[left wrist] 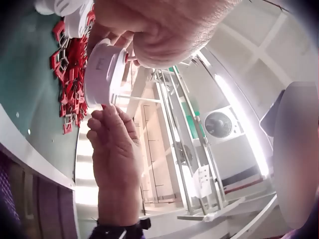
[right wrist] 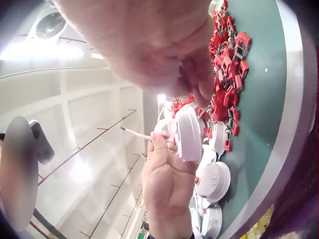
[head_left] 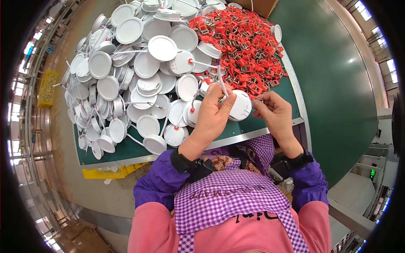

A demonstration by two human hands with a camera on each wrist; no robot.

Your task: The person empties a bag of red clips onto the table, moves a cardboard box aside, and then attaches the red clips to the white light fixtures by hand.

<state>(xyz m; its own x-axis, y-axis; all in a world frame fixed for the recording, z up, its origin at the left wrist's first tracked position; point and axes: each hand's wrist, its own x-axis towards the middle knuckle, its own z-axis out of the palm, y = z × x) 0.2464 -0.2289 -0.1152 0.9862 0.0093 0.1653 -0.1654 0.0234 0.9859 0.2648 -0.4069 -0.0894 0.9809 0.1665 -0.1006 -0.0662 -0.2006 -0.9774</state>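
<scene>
My left hand (head_left: 212,114) grips a round white downlight (head_left: 241,106) by its near-left side, with the light's back facing up. Its white cable (head_left: 220,78) rises past my thumb and fingers. At the light's right edge, my right hand (head_left: 277,114) pinches a small red spring clip (head_left: 255,98) between thumb and fingertips. The left wrist view shows the right fingertips (left wrist: 110,112) right at the rim of the downlight (left wrist: 103,74). From the right wrist, the downlight (right wrist: 188,133) appears edge-on, held by the left hand (right wrist: 167,181).
A big heap of white downlights (head_left: 162,48) covers the left of the green table (head_left: 230,135). Beyond my hands lies a pile of red spring clips (head_left: 249,50). A metal edge strip (head_left: 295,88) borders the table, and a green surface (head_left: 333,80) lies to the right.
</scene>
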